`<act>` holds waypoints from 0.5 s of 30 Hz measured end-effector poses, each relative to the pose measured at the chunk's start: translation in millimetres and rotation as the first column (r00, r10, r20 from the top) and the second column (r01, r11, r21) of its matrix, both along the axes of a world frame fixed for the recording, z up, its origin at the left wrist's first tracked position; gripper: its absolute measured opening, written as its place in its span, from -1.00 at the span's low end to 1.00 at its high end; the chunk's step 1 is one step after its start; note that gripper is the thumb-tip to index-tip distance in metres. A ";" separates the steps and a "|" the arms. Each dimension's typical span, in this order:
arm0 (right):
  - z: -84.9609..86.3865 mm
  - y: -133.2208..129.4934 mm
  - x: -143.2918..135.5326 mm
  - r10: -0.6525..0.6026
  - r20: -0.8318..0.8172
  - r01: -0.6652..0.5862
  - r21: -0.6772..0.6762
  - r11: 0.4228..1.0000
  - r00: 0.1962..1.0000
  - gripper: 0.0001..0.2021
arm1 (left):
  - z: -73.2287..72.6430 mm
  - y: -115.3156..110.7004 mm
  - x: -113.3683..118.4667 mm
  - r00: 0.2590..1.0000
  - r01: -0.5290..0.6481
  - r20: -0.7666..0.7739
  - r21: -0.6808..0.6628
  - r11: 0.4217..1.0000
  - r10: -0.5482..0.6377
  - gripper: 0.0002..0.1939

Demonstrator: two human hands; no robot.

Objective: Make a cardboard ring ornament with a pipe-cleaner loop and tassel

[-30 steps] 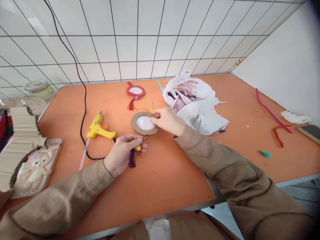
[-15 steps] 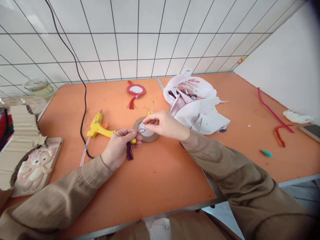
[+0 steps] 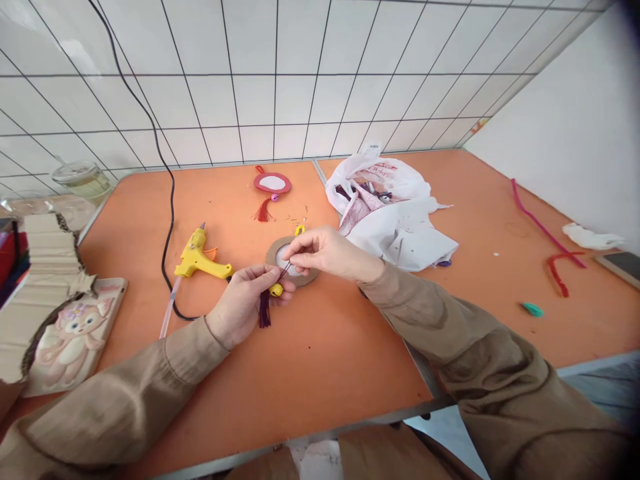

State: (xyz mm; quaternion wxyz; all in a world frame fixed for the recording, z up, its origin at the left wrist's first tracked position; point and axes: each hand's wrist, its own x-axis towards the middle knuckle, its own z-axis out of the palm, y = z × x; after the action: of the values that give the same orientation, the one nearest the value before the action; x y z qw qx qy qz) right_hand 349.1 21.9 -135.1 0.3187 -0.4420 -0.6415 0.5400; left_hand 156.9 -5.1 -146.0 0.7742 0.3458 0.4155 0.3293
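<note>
Near the middle of the orange table, my left hand (image 3: 245,300) is closed on the cord of a dark purple tassel (image 3: 265,310), which hangs below its fingers. A yellow bell (image 3: 276,290) sits beside the tassel at those fingertips. My right hand (image 3: 325,253) pinches the thin dark cord loop (image 3: 285,269) just above, close to the left fingertips. Under and behind both hands lies a round brown cardboard piece (image 3: 273,251) with a white centre, a yellow loop (image 3: 300,230) at its top edge.
A yellow glue gun (image 3: 203,259) lies left of my hands, its black cable (image 3: 167,247) running up the tiled wall. Behind are a red oval ornament (image 3: 273,182) and a white plastic bag (image 3: 400,220). Torn cardboard (image 3: 50,267) is at left, pipe cleaners (image 3: 543,223) at right.
My right fingers have closed on the cord loop and drawn it upright and narrow. The bell and tassel have shifted slightly right and down, and the bell shows more clearly.
</note>
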 end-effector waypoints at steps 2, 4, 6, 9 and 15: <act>-0.4 1.3 1.6 0.032 -0.054 -0.034 -0.042 0.999 0.998 -0.87 | 0.1 -0.8 0.0 1.000 0.031 0.000 -0.009 0.999 -0.031 -0.67; -1.0 1.4 1.7 0.024 -0.060 -0.027 -0.058 0.998 0.998 -0.86 | 0.4 -1.1 0.0 0.998 0.063 -0.011 -0.006 0.998 -0.063 -0.66; -1.4 0.2 0.1 -0.012 -0.014 0.011 -0.037 0.999 1.000 -0.87 | 0.6 -1.2 0.2 0.995 0.094 -0.035 -0.006 0.996 -0.094 -0.65; -0.2 -2.5 -3.4 -0.062 0.103 0.059 0.031 0.998 0.993 -0.86 | 0.4 -1.2 0.5 0.990 0.132 -0.053 -0.023 0.991 -0.133 -0.61; 4.9 -3.7 -3.2 -0.118 0.325 0.006 0.326 0.945 0.938 -0.77 | -0.2 -2.2 0.4 0.984 0.173 -0.033 0.005 0.985 -0.173 -0.58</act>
State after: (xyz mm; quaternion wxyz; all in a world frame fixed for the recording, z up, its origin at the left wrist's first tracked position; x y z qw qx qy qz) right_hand 345.9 18.3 -130.2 0.2877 -0.4912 -0.7514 0.3338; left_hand 157.3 -7.3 -146.2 0.7916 0.3891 0.3950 0.2568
